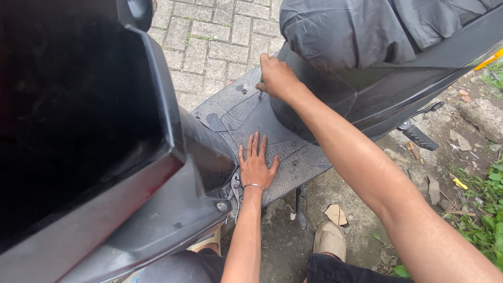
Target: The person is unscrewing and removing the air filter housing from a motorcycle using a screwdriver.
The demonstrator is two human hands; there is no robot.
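Two hands work on the scooter's floorboard, low between the front panel and the seat. Left hand lies flat, fingers spread, on the textured mat. Right hand is closed around a thin tool at the board's far edge. That panel looks stiff, grippy plastic, probably light; its edges seem the best place to hold it.

The left hand lies flat on the scooter's footboard while the right hand grips a small tool.
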